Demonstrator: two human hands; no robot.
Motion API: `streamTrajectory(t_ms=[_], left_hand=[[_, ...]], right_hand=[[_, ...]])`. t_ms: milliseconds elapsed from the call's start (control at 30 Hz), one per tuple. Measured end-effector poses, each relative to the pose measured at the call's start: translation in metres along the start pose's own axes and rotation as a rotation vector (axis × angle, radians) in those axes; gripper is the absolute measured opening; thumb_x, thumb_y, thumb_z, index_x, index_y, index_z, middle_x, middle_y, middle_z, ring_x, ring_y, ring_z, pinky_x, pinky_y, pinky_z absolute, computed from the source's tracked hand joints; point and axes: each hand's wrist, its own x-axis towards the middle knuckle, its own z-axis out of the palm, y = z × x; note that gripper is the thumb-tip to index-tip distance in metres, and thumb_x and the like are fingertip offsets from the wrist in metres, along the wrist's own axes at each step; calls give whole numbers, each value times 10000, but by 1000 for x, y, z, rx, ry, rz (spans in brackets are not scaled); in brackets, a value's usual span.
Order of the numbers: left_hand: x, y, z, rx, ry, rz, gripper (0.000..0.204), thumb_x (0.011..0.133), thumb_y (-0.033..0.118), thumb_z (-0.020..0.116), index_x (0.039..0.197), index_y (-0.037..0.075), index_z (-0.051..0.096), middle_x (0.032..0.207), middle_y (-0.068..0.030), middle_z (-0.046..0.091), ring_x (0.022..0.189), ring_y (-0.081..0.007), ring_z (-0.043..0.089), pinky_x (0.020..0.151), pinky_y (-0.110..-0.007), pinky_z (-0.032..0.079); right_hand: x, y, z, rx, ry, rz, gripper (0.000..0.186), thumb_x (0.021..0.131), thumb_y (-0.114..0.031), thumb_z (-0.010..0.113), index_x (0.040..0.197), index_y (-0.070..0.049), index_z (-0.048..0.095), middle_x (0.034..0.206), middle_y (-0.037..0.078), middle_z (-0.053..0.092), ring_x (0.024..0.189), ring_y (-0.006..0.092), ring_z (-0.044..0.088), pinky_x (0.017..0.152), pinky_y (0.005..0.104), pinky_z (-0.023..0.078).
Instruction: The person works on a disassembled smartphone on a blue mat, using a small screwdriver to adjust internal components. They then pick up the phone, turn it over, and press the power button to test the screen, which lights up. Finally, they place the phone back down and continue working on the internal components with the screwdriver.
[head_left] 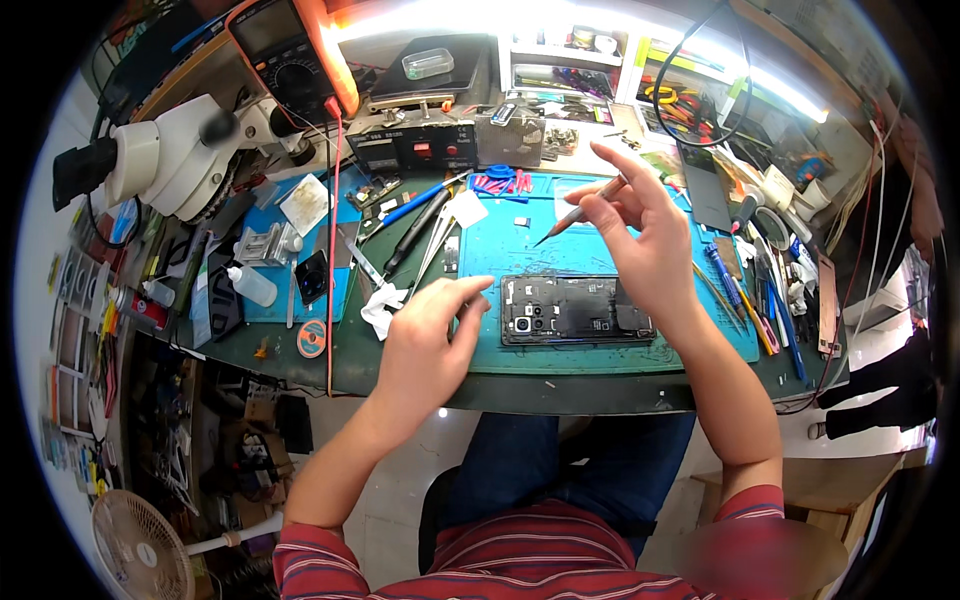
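A smartphone (pixel 580 312) with its back cover off lies lengthwise on the blue work mat (pixel 475 350). Its camera block sits at the left end and its dark inner parts show. Raised above the phone's right half, my right hand (pixel 645 230) pinches a pair of fine-pointed tweezers (pixel 578 214), the dark tip aimed down and left over the mat. My left hand (pixel 430 335) hovers just left of the phone, index finger and thumb apart, nothing between them. A crumpled white tissue (pixel 382 310) lies beside that hand.
To the left stand a white microscope (pixel 165 165), an orange multimeter (pixel 290 65) and a small white bottle (pixel 252 286). Pens and screwdrivers (pixel 725 275) lie along the mat's right edge. A boxy bench unit (pixel 420 148) sits behind. Another person's dark-clothed legs (pixel 885 385) show at far right.
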Motion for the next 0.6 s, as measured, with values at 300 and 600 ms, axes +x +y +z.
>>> streamTrajectory(t_ms=[300,600], left_hand=[[60,-28,24,227,-54,27,182,944,144,739,1104,57,742,906,-132,761,779,-281,726,727,-394,559],[60,-28,34,92,-90,-25,214,890,149,817,1069,48,755,924,-91,758,750,-206,701,686,-344,544]], right_hand=[[3,42,6,-35,-2,75,447,1010,-35,675,1436,39,562,965,111,772,926,168,768,831,300,587],[-2,24,8,-36,-15,67,459,1004,-69,695,1436,19,568,980,117,779,939,176,774,867,310,583]])
